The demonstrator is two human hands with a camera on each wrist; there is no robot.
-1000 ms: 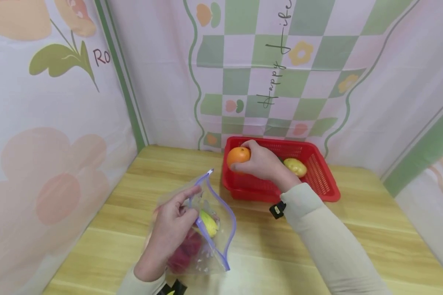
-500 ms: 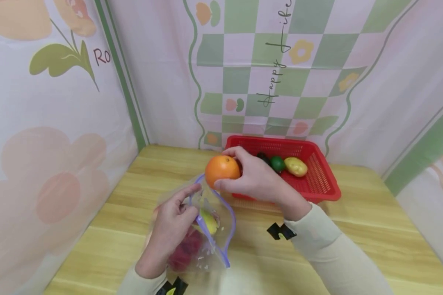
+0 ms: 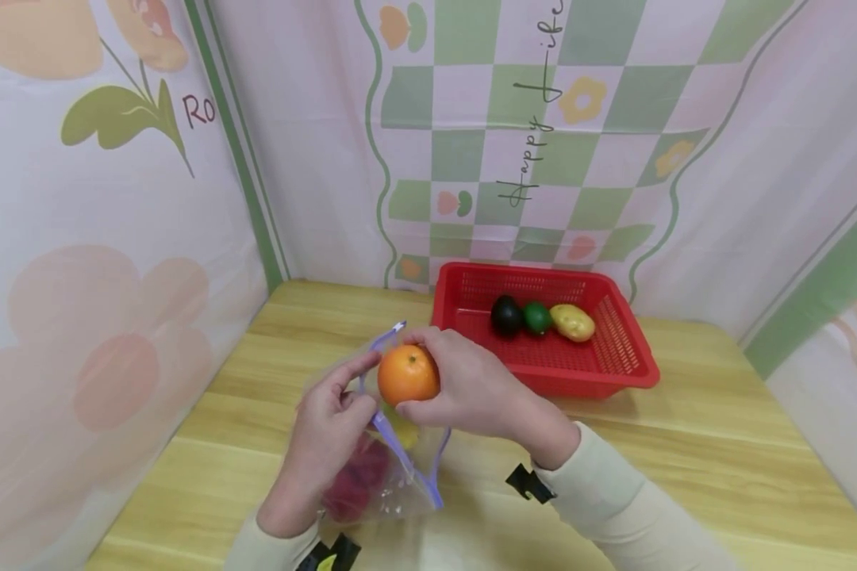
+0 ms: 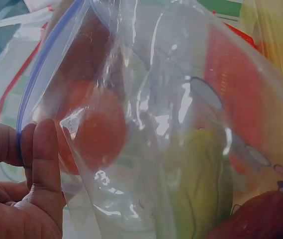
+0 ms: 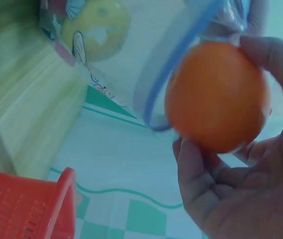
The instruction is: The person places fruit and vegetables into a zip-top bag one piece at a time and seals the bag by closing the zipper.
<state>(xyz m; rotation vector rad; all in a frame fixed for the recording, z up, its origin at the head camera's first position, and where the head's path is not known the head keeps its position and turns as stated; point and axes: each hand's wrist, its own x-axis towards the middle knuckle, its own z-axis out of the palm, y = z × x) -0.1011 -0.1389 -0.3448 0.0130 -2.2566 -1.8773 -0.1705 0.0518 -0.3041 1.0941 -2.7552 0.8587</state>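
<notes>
Orange fruit (image 3: 409, 375) sits at the mouth of the clear bag (image 3: 400, 500), our right hand (image 3: 474, 388) holding it with thumb and fingers curled round. Our left hand (image 3: 328, 424) pinches the bag's purple rim (image 3: 393, 441). We judge the step in hand to be bagging this fruit; the next move calls for lowering it past the rim, then loosening our grip. Through the plastic we see a yellow item (image 3: 405, 435) and a dark red one (image 3: 357, 480). Beyond, on the wooden table (image 3: 714, 444), the red basket (image 3: 578, 383) holds three more pieces.
</notes>
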